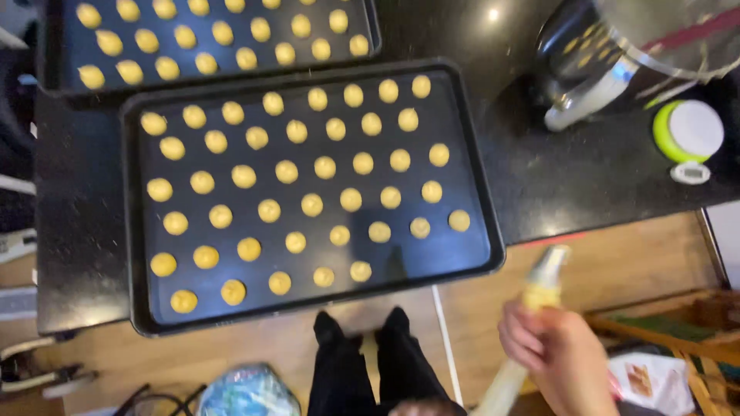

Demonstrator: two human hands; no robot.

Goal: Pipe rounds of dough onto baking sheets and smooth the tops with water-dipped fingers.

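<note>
The person's right hand (556, 356) is wrapped around a piping bag (532, 323), fingers curled tight about its middle so the bag is squeezed in the fist. The bag is a clear, soft plastic sleeve, blurred in the head view; pale yellow dough shows through it just above the knuckles, and the narrow end points up toward the counter edge, stopping just short of it. The rest of the bag trails down past the wrist, whitish and slack. It hangs over the wooden floor (632, 262), off to the right of the near baking tray (493, 231) and apart from it.

That tray is dark, shallow and rectangular, sitting slightly skewed on the black speckled counter (555, 177) with its front edge overhanging. Rows of small round dough mounds (287, 171) cover it, each yellow, domed and separate from its neighbours; the bottom right corner of the tray is bare. A second dark tray (370, 31) lies behind it, touching or nearly so, with the same yellow mounds.

To the right on the counter stand a stand mixer with a shiny bowl (617, 54) and a round green-and-white timer (688, 131). The left hand cannot be seen. Black-trousered legs (362, 362) stand below.
</note>
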